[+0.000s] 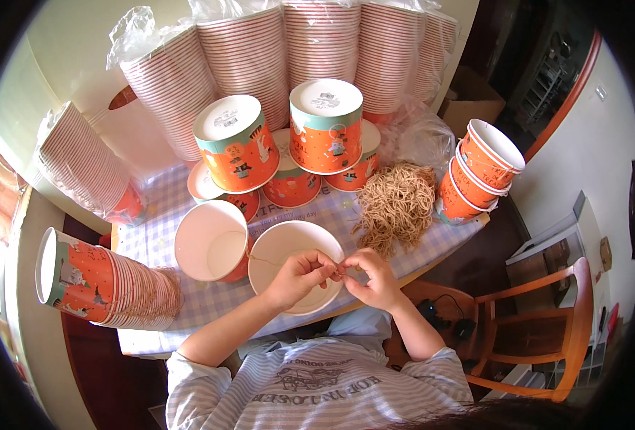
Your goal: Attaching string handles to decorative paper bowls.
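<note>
Above a white-lined paper bucket [278, 242] at the table's front edge, both of my hands meet close to its right rim. My left hand [301, 278] is closed in a pinch, fingertips together. My right hand [372, 281] pinches too, its fingertips touching those of the left. A thin tan cord [262, 259] shows at the bucket's left side and runs toward my left hand. What lies between the fingertips is tiny and mostly covered. Another open bucket [210, 240] stands just left. A tangled heap of tan cords [397, 204] lies on the table to the right.
Upturned orange buckets [242, 154] are stacked mid-table. Tall plastic-wrapped bucket stacks [324, 43] line the back. A nested stack [117, 283] lies at left, cords across its rims. More buckets [475, 172] stand at the right edge, beyond a wooden chair [579, 315].
</note>
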`<state>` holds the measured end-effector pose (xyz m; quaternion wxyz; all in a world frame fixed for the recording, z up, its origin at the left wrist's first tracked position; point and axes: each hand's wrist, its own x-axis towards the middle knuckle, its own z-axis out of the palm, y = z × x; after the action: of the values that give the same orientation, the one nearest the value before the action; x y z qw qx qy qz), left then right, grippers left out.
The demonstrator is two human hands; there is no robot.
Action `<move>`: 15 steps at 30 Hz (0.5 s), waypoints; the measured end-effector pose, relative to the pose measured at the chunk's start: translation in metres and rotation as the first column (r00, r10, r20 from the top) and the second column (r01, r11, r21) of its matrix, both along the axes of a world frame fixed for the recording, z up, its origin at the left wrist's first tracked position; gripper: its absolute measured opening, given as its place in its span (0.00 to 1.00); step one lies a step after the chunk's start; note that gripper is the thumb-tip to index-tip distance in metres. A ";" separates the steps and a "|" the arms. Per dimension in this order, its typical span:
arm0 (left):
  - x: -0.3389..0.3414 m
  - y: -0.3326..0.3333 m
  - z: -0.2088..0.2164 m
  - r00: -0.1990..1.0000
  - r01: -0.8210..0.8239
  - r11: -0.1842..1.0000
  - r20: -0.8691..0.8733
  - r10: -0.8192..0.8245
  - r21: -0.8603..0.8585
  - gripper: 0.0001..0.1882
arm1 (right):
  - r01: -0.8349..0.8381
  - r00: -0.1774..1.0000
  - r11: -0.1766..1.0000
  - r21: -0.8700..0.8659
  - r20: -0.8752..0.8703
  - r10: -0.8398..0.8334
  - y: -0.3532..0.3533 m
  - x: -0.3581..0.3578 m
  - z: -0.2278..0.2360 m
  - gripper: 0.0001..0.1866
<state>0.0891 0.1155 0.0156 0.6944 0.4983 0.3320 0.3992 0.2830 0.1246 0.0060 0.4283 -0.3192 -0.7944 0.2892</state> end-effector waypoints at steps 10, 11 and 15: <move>0.002 0.000 -0.001 0.997 -0.066 0.996 -0.046 0.069 0.056 0.05 | 0.050 0.991 0.974 -0.221 -0.109 -0.076 -0.006 -0.011 -0.012 0.12; 0.001 0.000 -0.003 0.994 -0.077 0.995 -0.075 0.082 0.059 0.05 | 0.052 0.991 0.974 -0.221 -0.109 -0.077 -0.007 -0.012 -0.010 0.12; 0.000 0.001 -0.007 0.987 -0.120 0.992 -0.105 0.123 0.039 0.04 | 0.108 0.992 0.984 -0.143 -0.044 -0.115 -0.009 -0.016 -0.001 0.09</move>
<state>0.0889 0.1167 0.0090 0.6417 0.5090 0.3920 0.4189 0.2666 0.1155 0.0046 0.4409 -0.3848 -0.7415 0.3282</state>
